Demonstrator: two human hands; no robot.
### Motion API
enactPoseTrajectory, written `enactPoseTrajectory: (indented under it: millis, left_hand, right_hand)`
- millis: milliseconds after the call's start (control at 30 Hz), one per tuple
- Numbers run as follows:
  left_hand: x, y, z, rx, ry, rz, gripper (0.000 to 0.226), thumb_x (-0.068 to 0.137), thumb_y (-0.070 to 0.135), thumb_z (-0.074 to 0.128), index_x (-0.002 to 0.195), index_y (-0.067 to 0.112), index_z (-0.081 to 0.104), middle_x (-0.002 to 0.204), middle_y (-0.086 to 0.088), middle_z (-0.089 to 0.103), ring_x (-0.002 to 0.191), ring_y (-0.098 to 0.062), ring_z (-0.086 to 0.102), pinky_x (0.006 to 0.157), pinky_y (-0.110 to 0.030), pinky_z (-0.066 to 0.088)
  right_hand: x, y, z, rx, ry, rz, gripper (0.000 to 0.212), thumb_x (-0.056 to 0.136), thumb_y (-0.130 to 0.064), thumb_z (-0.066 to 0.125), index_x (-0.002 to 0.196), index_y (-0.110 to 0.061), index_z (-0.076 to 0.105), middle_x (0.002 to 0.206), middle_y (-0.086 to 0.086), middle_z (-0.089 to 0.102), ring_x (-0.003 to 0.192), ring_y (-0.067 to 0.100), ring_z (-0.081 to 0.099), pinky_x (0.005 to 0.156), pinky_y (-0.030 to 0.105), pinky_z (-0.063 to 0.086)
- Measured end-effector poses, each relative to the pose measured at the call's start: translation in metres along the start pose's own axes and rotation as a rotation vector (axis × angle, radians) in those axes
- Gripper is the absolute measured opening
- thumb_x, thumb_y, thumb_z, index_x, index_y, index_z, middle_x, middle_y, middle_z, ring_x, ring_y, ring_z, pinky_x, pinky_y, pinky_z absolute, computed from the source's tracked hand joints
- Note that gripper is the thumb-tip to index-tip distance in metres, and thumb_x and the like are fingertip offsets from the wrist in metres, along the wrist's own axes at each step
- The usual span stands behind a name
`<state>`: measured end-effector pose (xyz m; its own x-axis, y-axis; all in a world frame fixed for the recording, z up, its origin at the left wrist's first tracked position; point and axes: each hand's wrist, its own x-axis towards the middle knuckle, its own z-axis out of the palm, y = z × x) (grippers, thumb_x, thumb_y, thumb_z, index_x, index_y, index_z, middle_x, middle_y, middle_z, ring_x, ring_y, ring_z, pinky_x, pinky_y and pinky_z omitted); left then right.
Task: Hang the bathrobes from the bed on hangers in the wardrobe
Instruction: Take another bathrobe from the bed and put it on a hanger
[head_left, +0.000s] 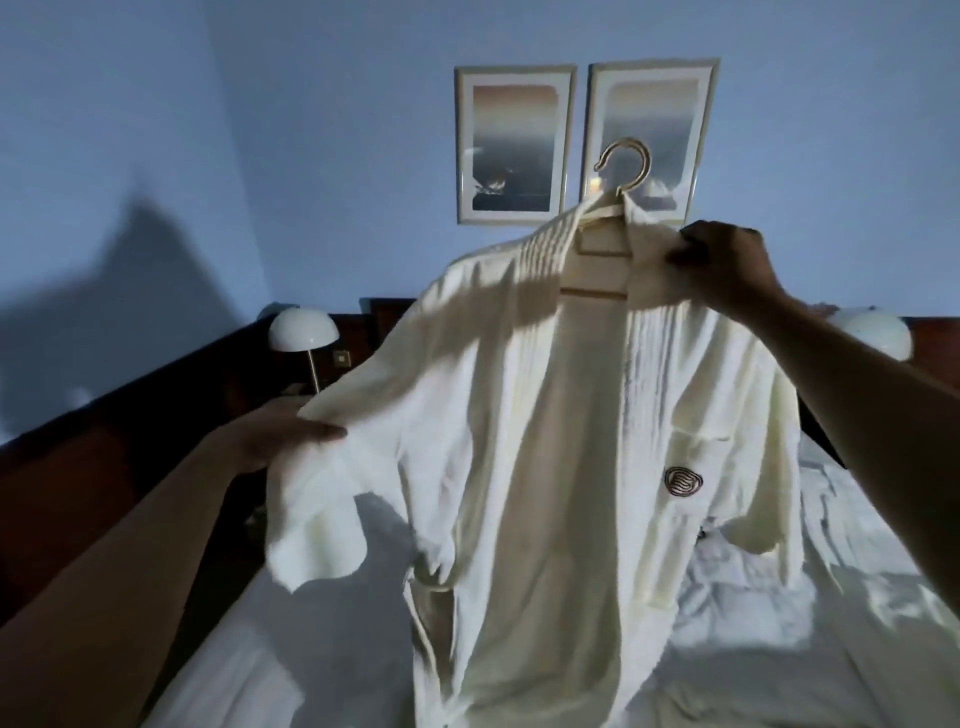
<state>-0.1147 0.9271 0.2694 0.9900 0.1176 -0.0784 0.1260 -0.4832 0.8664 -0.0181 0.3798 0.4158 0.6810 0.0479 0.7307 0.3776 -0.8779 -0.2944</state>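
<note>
1. Bathrobe (545, 415): cream-white terry with a ribbed shawl collar and open front. Dark spiral emblem (683, 480) on the chest pocket, below the right hand (727, 265). It hangs upright between both hands. The right hand grips one shoulder, and the left hand (275, 441) pinches the other sleeve top, held out sideways.
2. Hanger (623, 161): pale wood, inside the robe's shoulders. The hook points up, just left of and above the right hand. The crossbar shows in the neck opening.
3. Bed (857, 597): white, rumpled sheets, below both hands.

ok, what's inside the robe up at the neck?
A hanger: its hook and crossbars show in the robe's open neck. Fabric covers both its shoulder arms, and the right hand grips over one of them.
</note>
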Motion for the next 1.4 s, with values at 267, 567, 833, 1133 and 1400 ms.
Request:
enactPoseTrajectory:
  millis: [267, 567, 833, 1133, 1400]
  left_hand:
    - [0.024, 0.033, 0.042, -0.052, 0.452, 0.215, 0.049, 0.07, 0.038, 0.087, 0.106, 0.013, 0.066, 0.088, -0.007, 0.07, 0.08, -0.025, 0.067, 0.075, -0.039, 0.054]
    - [0.005, 0.034, 0.183, -0.145, 0.024, 0.228, 0.136, 0.044, 0.069, 0.09, 0.156, 0.029, 0.023, 0.141, 0.015, 0.051, 0.128, -0.011, 0.053, 0.106, -0.029, 0.043]
    - [-0.02, 0.073, 0.33, -0.173, 0.14, 0.421, 0.139, 0.038, 0.072, 0.094, 0.153, 0.037, 0.023, 0.146, 0.017, 0.052, 0.136, -0.011, 0.051, 0.113, -0.039, 0.043]
    - [-0.026, 0.107, 0.358, 0.218, 0.481, 0.47, 0.057, 0.075, -0.001, 0.065, 0.131, 0.008, 0.059, 0.104, -0.017, 0.068, 0.099, -0.04, 0.064, 0.083, -0.048, 0.055]
    - [-0.083, 0.073, 0.298, 0.316, 0.667, 0.399, 0.101, 0.083, -0.001, 0.066, 0.163, 0.024, 0.01, 0.101, -0.013, 0.064, 0.087, -0.024, 0.062, 0.072, -0.029, 0.051]
  right_hand:
    - [-0.015, -0.035, 0.009, 0.028, -0.002, -0.056, 0.029, 0.083, -0.034, 0.058, 0.088, -0.007, 0.066, 0.086, 0.018, 0.068, 0.085, 0.037, 0.063, 0.075, 0.043, 0.052]
    - [-0.015, -0.061, 0.001, 0.081, 0.112, 0.021, 0.027, 0.085, -0.033, 0.054, 0.085, -0.011, 0.068, 0.083, 0.016, 0.069, 0.082, 0.037, 0.061, 0.069, 0.039, 0.048]
    - [-0.019, -0.046, 0.005, 0.114, 0.061, 0.188, 0.019, 0.082, -0.028, 0.057, 0.079, -0.011, 0.064, 0.072, 0.011, 0.06, 0.082, 0.039, 0.059, 0.069, 0.038, 0.051]
    - [-0.026, 0.048, 0.004, 0.08, -0.036, 0.292, 0.018, 0.086, -0.025, 0.062, 0.095, -0.014, 0.074, 0.093, 0.017, 0.071, 0.097, 0.04, 0.061, 0.077, 0.035, 0.048]
    - [-0.075, 0.054, 0.084, 0.066, -0.306, 0.274, 0.03, 0.088, -0.029, 0.067, 0.112, -0.014, 0.075, 0.113, 0.024, 0.07, 0.108, 0.047, 0.062, 0.087, 0.041, 0.05]
